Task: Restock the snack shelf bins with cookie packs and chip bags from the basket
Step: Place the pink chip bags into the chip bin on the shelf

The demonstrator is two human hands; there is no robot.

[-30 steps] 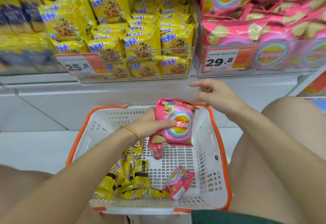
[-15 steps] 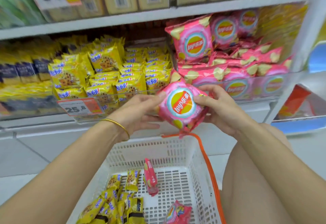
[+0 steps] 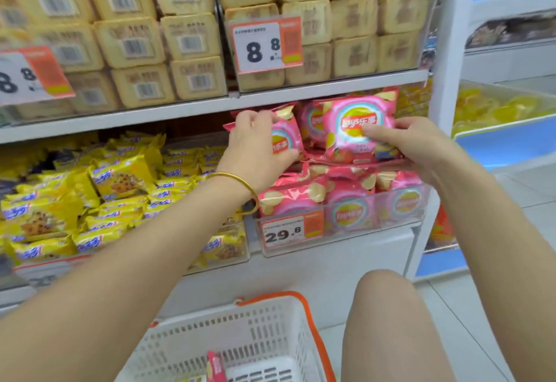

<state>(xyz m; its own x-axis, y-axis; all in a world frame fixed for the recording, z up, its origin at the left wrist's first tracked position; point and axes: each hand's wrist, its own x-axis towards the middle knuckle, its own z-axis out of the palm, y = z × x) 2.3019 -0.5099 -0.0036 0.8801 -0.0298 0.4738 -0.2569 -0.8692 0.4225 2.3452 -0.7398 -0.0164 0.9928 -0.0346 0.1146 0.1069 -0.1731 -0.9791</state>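
Chip bag (image 3: 349,128) in right hand (image 3: 421,146), under shelf (image 3: 331,88)

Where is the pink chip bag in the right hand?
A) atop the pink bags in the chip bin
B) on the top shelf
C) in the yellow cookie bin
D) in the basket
A: the right hand holds the pink chip bag atop the pile in the chip bin; the left hand grips a neighbouring bag.
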